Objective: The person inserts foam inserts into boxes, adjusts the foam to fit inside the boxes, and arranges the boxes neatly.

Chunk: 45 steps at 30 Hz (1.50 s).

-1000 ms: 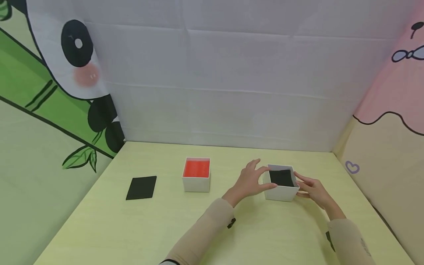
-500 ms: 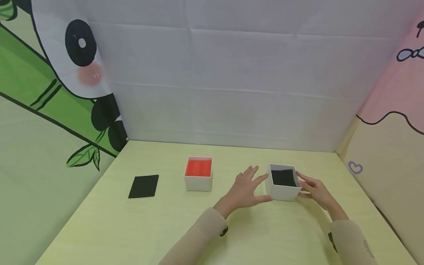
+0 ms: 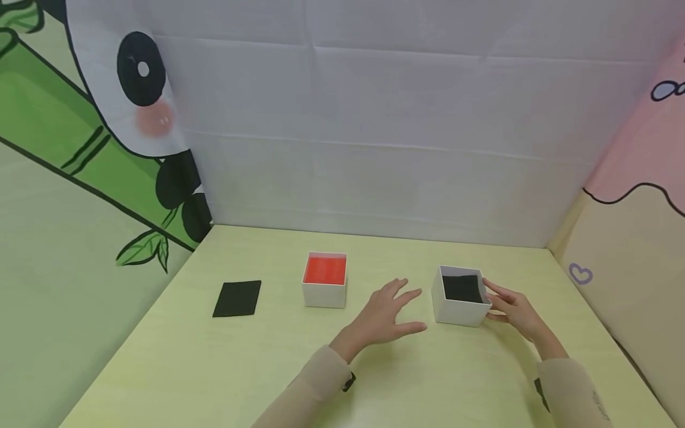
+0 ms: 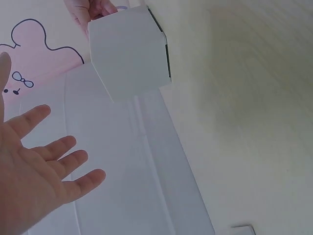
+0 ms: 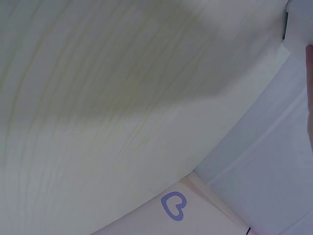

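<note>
A white open-topped box (image 3: pixel 461 314) stands at the right of the table, with a dark flat piece (image 3: pixel 463 288) inside it. My right hand (image 3: pixel 518 314) touches the box's right side with extended fingers; most of this hand is out of frame in the right wrist view. To the left of the box, my left hand (image 3: pixel 377 318) hovers over the table with fingers spread, holding nothing. In the left wrist view the same spread hand (image 4: pixel 36 171) is apart from the white box (image 4: pixel 129 56).
A second white box (image 3: pixel 324 295) with a red sheet (image 3: pixel 325 271) inside stands near the middle of the table (image 3: pixel 225 374). Farther left lies a flat black square (image 3: pixel 238 298). A pale cloth wall (image 3: pixel 374 119) rises along the table's back edge.
My left hand has drawn back from the right box, moving left and toward me with its fingers spread. The right hand keeps its place at the box's side.
</note>
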### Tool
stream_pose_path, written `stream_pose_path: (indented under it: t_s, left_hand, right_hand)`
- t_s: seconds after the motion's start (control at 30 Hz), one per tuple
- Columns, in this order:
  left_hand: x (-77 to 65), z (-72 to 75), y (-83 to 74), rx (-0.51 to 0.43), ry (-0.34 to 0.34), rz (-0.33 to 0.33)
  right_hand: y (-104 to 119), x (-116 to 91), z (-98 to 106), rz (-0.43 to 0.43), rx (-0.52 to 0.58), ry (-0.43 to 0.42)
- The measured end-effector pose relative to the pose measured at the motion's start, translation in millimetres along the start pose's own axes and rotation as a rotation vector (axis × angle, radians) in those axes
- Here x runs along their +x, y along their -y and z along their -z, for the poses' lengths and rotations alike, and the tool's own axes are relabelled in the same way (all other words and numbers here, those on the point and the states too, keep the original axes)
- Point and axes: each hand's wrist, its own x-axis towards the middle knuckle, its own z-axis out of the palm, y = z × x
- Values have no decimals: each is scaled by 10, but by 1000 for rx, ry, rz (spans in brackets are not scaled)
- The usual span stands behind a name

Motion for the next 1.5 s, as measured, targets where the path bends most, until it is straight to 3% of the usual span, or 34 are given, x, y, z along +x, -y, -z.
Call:
stream_pose_path:
  t_s: [0.23,0.5,0.8,1.2,1.5]
  left_hand:
    - [-138,38,64,-47,-22,8]
    - [-289,113,129,-40,-14,-6]
    - [-461,132,233,-65,-12,-2]
    - [-705,248,328,-55,22,52]
    - [-889,310,455,-91,22,138]
  right_hand:
    - [29,-20,-10,-45,-24,-7]
    - [13,-31,-12,9,39,15]
    - [15,-25,6,2,53,18]
    - [39,-32,-7,0,63,14]
    - [19,-20,-18,11,85,27]
